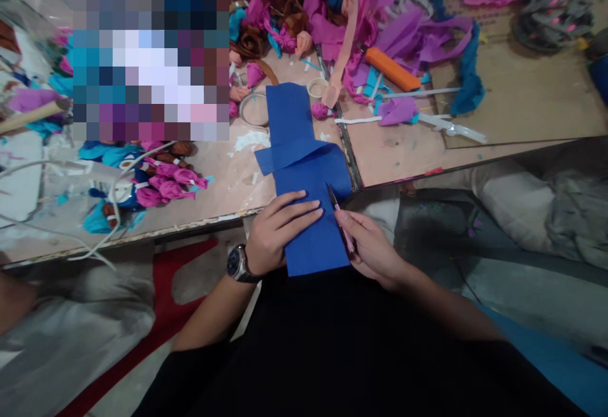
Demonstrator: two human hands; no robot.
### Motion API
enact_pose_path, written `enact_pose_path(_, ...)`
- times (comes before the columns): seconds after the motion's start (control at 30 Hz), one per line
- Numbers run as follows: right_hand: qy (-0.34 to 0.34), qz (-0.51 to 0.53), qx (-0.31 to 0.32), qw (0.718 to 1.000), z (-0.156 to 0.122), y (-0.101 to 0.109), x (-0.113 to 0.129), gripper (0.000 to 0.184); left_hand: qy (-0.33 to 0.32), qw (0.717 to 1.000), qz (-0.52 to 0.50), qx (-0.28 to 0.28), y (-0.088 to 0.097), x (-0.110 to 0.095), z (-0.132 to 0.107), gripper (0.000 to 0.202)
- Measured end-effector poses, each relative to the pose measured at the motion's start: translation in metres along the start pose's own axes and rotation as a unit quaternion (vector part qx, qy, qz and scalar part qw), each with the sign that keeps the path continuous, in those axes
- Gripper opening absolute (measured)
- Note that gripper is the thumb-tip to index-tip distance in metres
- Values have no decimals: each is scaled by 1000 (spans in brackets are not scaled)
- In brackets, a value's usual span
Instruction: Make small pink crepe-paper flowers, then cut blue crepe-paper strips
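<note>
A long folded sheet of dark blue paper [304, 170] runs from the wooden table [228, 182] down over its front edge onto my lap. My left hand [278, 230], with a wristwatch, lies on the paper's lower part with fingers stretched flat, pressing it down. My right hand [373, 249] is closed around small pink-handled scissors [339, 217], whose blades point up along the paper's right edge.
Piles of magenta, purple, brown and teal crepe paper [332, 11] cover the far table. An orange tube [392, 68], tape rolls [254, 109], white strips and small wrapped paper buds [166, 182] lie around. A pixelated patch sits at upper left. Grey sacks lie at right.
</note>
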State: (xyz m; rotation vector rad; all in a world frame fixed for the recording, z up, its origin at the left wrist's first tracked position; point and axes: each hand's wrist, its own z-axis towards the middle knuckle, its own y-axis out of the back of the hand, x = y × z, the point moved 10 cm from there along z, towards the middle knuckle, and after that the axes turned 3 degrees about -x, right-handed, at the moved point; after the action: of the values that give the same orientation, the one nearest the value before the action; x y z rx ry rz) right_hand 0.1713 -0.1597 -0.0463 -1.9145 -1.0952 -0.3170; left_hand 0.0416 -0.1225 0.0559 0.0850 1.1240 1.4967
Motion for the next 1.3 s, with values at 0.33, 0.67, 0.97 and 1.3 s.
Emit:
enact_pose_path(0.33, 3, 17, -19, 1000, 1, -5, 1, 48, 3, 1000, 2, -2, 0, 0, 0, 45)
enact_pose_path(0.67, 2, 22, -17, 1000, 1, -7, -1, 48, 4, 1000, 0, -4, 0, 1, -1, 44)
enact_pose_path(0.97, 7, 20, -24, 1000, 0, -8, 0, 46, 3, 1000, -2, -1, 0, 0, -1, 46)
enact_pose_path(1.3, 12, 29, -40, 999, 0, -5, -1, 47, 3, 1000, -1, -2, -1, 0, -2, 46)
